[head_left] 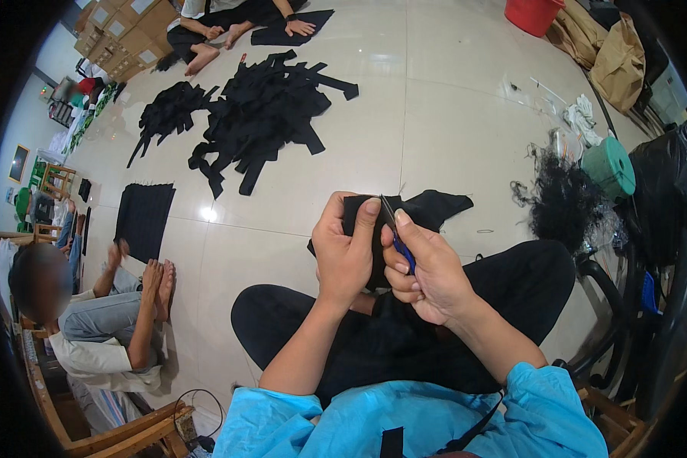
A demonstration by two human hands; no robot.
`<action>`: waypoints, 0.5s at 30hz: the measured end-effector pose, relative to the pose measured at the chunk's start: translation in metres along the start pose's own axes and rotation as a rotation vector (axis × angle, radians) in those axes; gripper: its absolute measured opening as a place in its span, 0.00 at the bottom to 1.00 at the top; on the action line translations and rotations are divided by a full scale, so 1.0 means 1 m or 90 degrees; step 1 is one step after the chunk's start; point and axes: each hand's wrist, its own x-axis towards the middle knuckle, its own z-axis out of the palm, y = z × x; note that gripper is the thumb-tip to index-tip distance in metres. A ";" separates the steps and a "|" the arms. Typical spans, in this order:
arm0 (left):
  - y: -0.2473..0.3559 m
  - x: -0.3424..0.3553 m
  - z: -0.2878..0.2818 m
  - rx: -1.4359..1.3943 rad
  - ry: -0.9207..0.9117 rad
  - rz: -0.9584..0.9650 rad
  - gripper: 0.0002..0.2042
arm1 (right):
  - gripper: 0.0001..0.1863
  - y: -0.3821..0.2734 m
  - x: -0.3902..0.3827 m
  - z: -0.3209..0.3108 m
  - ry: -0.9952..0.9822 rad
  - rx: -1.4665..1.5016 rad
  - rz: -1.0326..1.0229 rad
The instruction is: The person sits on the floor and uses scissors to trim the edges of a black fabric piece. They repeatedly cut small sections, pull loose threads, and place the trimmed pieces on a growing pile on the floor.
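Note:
My left hand (343, 248) grips a piece of black cloth (359, 206), thumb on top and fingers behind it. Closed around small thread snips with a blue handle (404, 250) is my right hand (431, 267). The metal blades meet the cloth's upper edge, right beside my left thumb. Whether the blades are apart cannot be made out. Part of the cloth hangs down between my hands, above my lap. Another black cloth piece (439, 208) lies on the floor just beyond my right hand.
Ahead lies a large pile of black cloth strips (263, 107), a smaller pile (172, 111) beside it. At right are tangled black threads (557, 198), a green spool (609, 168) and a black chair base (611, 305). A co-worker sits at left by a flat black cloth (145, 217); another sits at the far side.

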 end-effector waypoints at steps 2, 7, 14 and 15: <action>0.003 0.000 0.001 -0.019 -0.011 -0.014 0.13 | 0.24 -0.002 0.000 -0.002 0.005 0.001 0.018; -0.003 0.001 0.001 -0.051 0.000 -0.033 0.13 | 0.24 -0.009 -0.008 -0.005 -0.006 0.031 -0.098; 0.005 0.002 -0.003 -0.108 -0.066 -0.063 0.11 | 0.24 -0.012 0.020 -0.024 0.080 -0.510 -0.473; 0.006 0.002 -0.004 -0.084 -0.052 -0.045 0.11 | 0.19 -0.012 0.026 -0.026 0.026 -0.428 -0.390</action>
